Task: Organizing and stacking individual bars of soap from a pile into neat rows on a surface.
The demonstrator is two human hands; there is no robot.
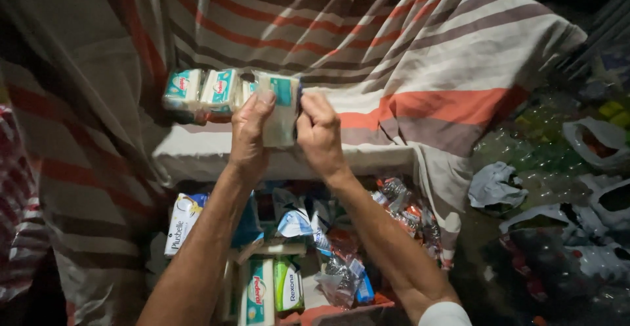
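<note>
White and teal packet (283,112) sat at frame centre, slightly toward 12 o'clock, held up over the cloth-covered ledge (197,152). Long axis ran roughly 12 to 6, with the top tipped a little toward 1 o'clock.

Left hand (249,132) was on its 9 o'clock edge, fingers curled together and clamped on that side, thumb not visible. Right hand (319,132) was on the 3 o'clock edge, fingers folded shut against it. Both hands were equally near, so neither led. The packet lay directly between the two sets of fingertips, in contact on both sides.

At 10 o'clock from the packet, a row of similar small packs (200,91) lay on the ledge, touching each other; the nearest one sat just beside the held packet. I could not tell whether they touched.

The striped cloth (420,50) draped from 12 o'clock down past 3 o'clock.

At 6 o'clock, under the forearms, was an open box of mixed goods (289,260): a white carton at 8 o'clock, a green pack and a red-and-white pack near the bottom edge, and crinkled foil bags toward 5 o'clock.

Hard to read: the packet's lower half was hidden by the hands, its back face was unseen, and the right side of the frame toward 3 to 4 o'clock was dark, showing only plastic bags (590,142) and bottles vaguely.
</note>
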